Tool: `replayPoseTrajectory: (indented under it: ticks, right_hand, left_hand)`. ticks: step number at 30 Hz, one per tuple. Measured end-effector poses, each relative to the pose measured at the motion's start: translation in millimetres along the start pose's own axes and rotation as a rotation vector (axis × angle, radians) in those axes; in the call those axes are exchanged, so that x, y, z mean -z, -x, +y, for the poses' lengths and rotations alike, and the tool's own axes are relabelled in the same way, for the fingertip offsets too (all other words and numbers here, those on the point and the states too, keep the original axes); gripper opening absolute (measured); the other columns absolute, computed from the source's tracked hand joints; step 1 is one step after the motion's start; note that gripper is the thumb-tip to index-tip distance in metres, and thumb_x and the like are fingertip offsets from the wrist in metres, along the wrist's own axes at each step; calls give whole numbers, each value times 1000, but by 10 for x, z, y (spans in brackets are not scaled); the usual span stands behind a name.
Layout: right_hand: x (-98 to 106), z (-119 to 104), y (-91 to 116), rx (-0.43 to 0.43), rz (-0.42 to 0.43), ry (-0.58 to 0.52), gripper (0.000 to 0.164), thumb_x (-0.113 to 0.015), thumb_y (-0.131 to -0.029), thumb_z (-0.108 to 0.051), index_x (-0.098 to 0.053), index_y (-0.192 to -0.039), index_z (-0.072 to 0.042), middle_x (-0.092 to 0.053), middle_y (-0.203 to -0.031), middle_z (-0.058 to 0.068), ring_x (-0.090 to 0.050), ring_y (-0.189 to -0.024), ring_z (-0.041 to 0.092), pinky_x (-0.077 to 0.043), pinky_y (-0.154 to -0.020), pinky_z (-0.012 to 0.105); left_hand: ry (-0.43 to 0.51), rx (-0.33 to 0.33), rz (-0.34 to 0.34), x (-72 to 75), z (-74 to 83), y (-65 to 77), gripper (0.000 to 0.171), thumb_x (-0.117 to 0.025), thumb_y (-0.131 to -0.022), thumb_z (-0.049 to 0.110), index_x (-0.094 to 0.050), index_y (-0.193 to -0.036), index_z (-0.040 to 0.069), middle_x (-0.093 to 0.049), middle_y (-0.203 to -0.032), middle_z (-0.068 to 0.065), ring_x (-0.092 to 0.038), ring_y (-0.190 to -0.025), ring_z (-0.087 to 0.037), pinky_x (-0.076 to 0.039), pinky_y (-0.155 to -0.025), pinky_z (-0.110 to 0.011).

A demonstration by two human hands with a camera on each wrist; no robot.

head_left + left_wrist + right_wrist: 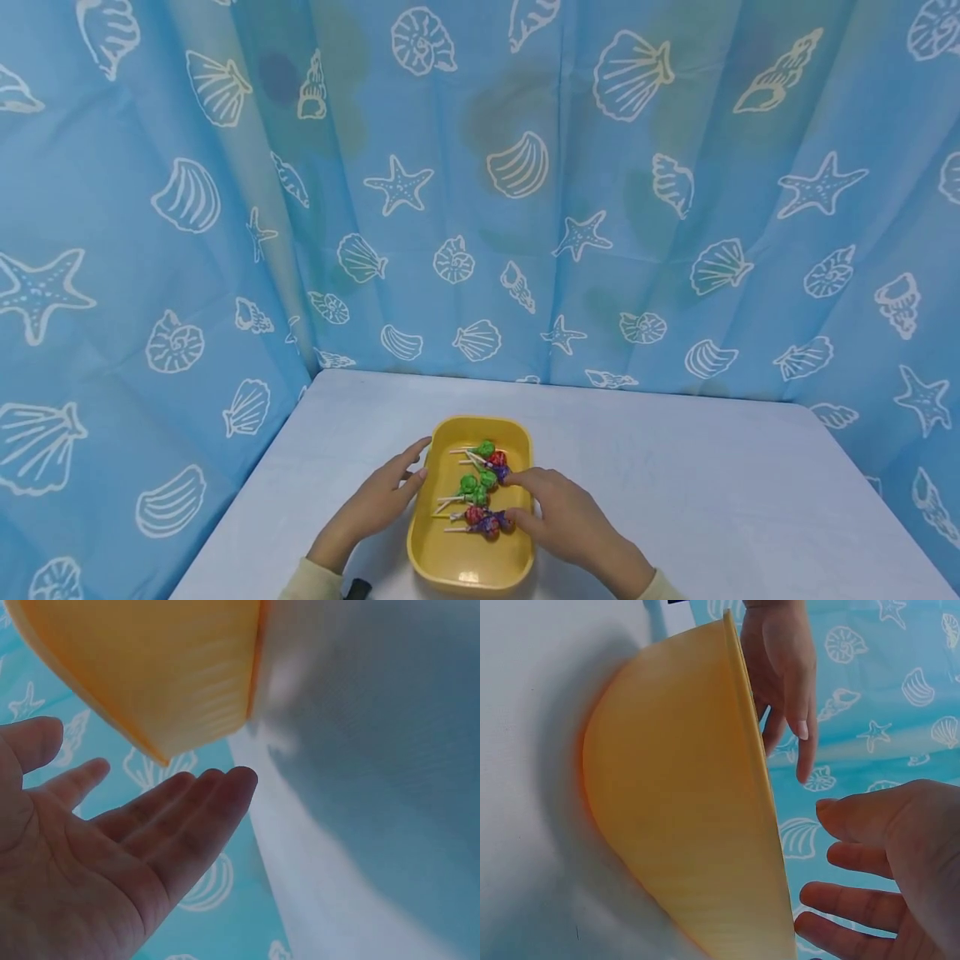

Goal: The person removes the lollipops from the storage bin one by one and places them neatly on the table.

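Note:
A yellow plastic tray [450,560] with rounded corners holds several wrapped lollipops with white sticks. Among them are green lollipops [468,483], red lollipops [475,515] and purple lollipops [503,475]. My left hand [378,500] is beside the tray's left rim, fingers extended and palm empty in the left wrist view. Over the right rim reaches my right hand [566,515], its thumb and fingertips close to the purple lollipops. In the right wrist view, the fingers of this right hand [900,877] are spread apart near the tray's edge [754,742], with nothing between them.
The tray stands on a table with a white cloth [660,475]. Behind it and along the sides hangs a blue curtain [480,233] with white shells and starfish. A small black object [358,589] lies near the left sleeve [311,581].

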State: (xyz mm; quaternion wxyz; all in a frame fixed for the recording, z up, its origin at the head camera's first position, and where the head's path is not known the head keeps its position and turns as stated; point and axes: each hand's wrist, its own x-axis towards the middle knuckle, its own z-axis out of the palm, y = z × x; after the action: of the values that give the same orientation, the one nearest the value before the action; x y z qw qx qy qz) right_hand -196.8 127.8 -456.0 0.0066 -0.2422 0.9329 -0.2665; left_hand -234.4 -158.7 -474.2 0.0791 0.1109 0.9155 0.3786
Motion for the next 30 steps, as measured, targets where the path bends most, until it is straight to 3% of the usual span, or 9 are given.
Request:
replayPoseTrajectory:
  ticks: [7,14,17,23,30]
  right_hand:
    - [-68,-30,-45,33,-14,39,38,-75,-91,-29,-69,-125,-11,-70,-121,7,-64,-112,27,-54,-96,52]
    - [-135,-69,-122,132,16,156,40,-82,-85,-27,-71,-120,-10,-72,-115,4,-67,-106,23,-54,-94,48]
    - [-172,-92,-157,137,5,216,40,-82,-85,-29,-72,-119,-11,-73,-112,2,-68,-103,22,-54,-94,47]
    - [-242,-157,-207,70,-51,309,39,-83,-83,-36,-73,-114,-15,-72,-100,-2,-66,-91,18,-49,-96,51]
    - [-317,-194,-248,-14,-95,368,37,-84,-80,-43,-73,-106,-18,-72,-94,-3,-67,-87,21,-43,-102,60]
  left_hand:
    - [15,6,-26,-44,-38,-9,53,-47,-109,34,-38,-158,16,-47,-151,-20,-57,-124,-40,-47,-102,-63]
    - [24,-25,-50,-65,-57,-26,55,-42,-110,38,-36,-159,13,-44,-154,-20,-54,-129,-42,-42,-107,-61]
    - [36,-34,-58,-77,-63,-37,54,-41,-111,35,-34,-159,12,-39,-158,-20,-47,-136,-43,-37,-112,-61]
    - [36,-28,-64,-101,-62,-52,52,-39,-111,29,-33,-160,11,-35,-160,-18,-34,-146,-40,-27,-118,-59]
    - [32,-18,-63,-136,-68,-63,50,-38,-111,23,-33,-159,10,-35,-160,-18,-34,-146,-40,-28,-117,-60]
